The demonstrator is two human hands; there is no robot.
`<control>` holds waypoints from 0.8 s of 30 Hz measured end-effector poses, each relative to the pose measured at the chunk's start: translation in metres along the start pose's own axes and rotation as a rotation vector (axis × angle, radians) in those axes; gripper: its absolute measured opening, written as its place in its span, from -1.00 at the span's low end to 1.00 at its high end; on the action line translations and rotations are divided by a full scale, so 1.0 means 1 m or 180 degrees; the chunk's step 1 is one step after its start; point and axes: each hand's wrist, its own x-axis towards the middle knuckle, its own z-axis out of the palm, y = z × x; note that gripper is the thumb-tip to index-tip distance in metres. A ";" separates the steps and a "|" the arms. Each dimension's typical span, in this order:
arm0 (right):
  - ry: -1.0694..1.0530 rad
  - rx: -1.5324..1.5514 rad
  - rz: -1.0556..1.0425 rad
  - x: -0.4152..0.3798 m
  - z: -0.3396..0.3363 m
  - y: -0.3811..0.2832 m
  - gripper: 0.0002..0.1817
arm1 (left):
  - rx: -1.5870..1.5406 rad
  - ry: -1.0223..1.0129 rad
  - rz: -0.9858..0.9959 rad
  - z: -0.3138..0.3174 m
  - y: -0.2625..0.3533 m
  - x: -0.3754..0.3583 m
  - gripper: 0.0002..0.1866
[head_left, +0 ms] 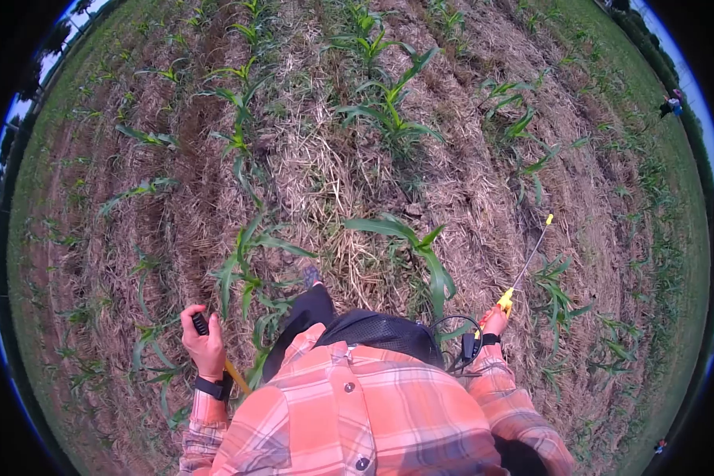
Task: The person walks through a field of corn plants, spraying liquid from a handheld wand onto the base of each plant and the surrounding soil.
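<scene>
My left hand is closed around the black ribbed grip of a lever. Its yellow bar runs back beside my body. Out to the right, my right hand is wrapped round the yellow handle of a sprayer wand. The wand's thin metal tube slants forward to a yellow nozzle above the straw-covered ground. A dark hose loops near my right wrist. Young maize plants stand close to my left hand, and another plant grows beside the wand.
Rows of young maize run ahead through dry straw and soil. One plant stands just in front of me. My shoe is forward between rows. Far right, a distant person is in the field.
</scene>
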 end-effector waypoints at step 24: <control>-0.2414 -0.1761 -0.0697 -0.178 0.360 -0.045 -0.78 | 0.0046 -0.0343 -0.0563 0.073 -0.140 0.167 -0.79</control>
